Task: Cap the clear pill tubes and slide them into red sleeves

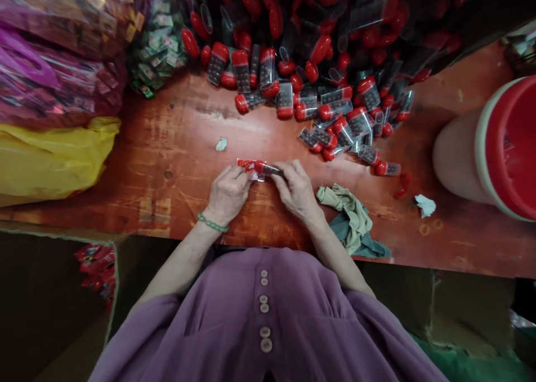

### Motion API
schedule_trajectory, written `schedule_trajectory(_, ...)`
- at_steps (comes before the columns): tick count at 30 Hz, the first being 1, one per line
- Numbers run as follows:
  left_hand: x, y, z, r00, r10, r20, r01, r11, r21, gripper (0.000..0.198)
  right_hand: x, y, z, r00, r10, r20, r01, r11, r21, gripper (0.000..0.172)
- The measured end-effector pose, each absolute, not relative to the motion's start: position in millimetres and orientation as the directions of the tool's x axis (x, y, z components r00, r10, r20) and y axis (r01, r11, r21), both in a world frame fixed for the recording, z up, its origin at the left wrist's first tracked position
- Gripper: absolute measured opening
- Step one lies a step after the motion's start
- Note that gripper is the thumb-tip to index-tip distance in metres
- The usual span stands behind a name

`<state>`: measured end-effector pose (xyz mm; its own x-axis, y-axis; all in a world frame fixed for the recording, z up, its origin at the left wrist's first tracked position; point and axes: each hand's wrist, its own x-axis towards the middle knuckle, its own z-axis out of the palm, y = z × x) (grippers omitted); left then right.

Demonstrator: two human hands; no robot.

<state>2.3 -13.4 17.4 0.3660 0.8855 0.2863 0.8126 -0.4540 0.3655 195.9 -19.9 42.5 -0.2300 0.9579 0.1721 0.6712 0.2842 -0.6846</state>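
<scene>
My left hand point(230, 190), with a green bead bracelet on the wrist, pinches a small red printed plastic packet point(245, 163) just above the table. In my right hand point(295, 187) is a small see-through case with a red cap point(268, 168), its dark end between thumb and fingers. The case's red end points left and meets the packet; whether it is inside or only against it I cannot tell. Beyond my hands lies a large heap of similar red-capped cases point(330, 103) with dark round bumps in them.
Bags of small packets point(62, 75) and a yellow plastic bag point(54, 161) are at left. A crumpled cloth point(352, 211) lies right of my right hand, near white scrap point(425, 205) and rubber bands point(424, 229). A red-rimmed bucket point(460, 153) stands far right. An open carton point(113, 292) sits below the table edge.
</scene>
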Motion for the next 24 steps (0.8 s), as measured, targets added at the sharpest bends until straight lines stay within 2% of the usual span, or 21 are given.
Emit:
schedule_trajectory(5, -1, -16, 31, 0.426, 0.882, 0.201, 0.787, -0.471, 0.400, 0.027, 190, -22, 36, -0.256, 0.958, 0.128, 0.715, 0.277, -0.641, 0.025)
schedule_trajectory(10, -4, -10, 40, 0.420, 0.901, 0.106, 0.773, -0.417, 0.479, 0.030, 194, -20, 35, -0.254, 0.964, 0.075, 0.737, 0.243, -0.631, 0.022)
schedule_trajectory(13, -8, -2, 39, 0.361, 0.930, 0.075, 0.728, -0.331, 0.600, 0.027, 196, -20, 32, -0.236, 0.969, 0.069, 0.689, 0.217, -0.691, 0.018)
schedule_trajectory(16, -12, 2, 35, 0.228, 0.971, 0.065, 0.628, -0.198, 0.753, 0.015, 199, -22, 31, -0.179, 0.980, 0.091, 0.608, 0.183, -0.773, 0.016)
schedule_trajectory(19, -14, 0, 34, 0.131, 0.988, 0.079, 0.512, -0.136, 0.848, 0.007, 202, -27, 36, -0.113, 0.989, 0.093, 0.506, 0.138, -0.852, 0.016)
schedule_trajectory(24, -14, -14, 42, 0.166, 0.959, 0.229, 0.405, -0.278, 0.871, 0.004, 208, -38, 58, -0.106, 0.992, 0.066, 0.420, 0.104, -0.902, 0.017)
